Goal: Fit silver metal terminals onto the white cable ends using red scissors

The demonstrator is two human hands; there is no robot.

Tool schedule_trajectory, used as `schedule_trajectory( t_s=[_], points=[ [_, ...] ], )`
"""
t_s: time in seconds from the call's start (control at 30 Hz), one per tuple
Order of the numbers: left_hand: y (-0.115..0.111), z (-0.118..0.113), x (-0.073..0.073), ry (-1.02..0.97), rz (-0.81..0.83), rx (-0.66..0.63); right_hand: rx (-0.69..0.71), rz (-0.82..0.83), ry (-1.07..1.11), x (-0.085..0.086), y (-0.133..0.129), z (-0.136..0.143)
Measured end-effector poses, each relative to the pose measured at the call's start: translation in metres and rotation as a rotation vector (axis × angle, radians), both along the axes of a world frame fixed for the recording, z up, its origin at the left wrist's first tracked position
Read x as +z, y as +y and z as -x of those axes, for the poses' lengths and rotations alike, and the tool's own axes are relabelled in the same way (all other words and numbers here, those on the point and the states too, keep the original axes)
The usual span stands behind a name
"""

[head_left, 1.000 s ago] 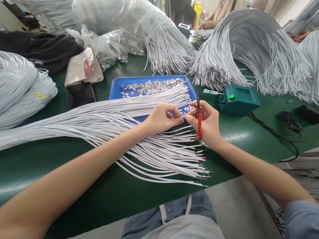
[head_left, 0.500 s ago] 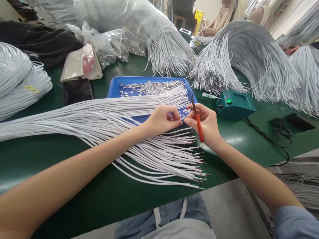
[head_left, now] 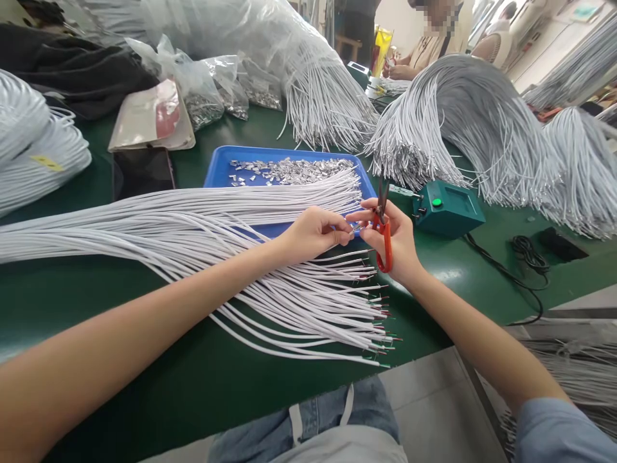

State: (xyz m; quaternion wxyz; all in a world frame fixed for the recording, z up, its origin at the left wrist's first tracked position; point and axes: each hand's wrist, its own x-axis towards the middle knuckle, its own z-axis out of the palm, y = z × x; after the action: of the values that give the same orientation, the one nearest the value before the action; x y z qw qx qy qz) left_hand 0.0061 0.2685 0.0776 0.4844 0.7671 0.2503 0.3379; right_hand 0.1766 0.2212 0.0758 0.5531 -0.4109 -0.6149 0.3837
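Over the blue tray (head_left: pixel 219 175), the left hand (head_left: pixel 313 233) pinches a white cable (head_left: pixel 231 226) end while the right hand (head_left: pixel 393 239), curled around orange snips (head_left: pixel 384 239), fits a small metal clip (head_left: pixel 355 227); seating it squarely seems next.

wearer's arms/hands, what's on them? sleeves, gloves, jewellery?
Both hands are bare: no gloves, and no rings or watch visible on the left hand or right hand. The left forearm is uncovered throughout. The right arm shows a light blue sleeve at the elbow, forearm bare below it.
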Motion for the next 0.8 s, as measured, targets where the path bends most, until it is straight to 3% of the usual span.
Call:
schedule_trajectory(
  t_s=[0.43, 0.8],
  points=[
    [0.0008, -0.0011, -0.0021, 0.029, 0.008, 0.025, -0.076, -0.057, -0.079, 0.0019, -0.0019, 0.0006],
    [0.0003, -0.0002, 0.0005, -0.004, -0.044, 0.199, -0.130, -0.053, -0.055, 0.0044, -0.0021, 0.0019]
  ],
)
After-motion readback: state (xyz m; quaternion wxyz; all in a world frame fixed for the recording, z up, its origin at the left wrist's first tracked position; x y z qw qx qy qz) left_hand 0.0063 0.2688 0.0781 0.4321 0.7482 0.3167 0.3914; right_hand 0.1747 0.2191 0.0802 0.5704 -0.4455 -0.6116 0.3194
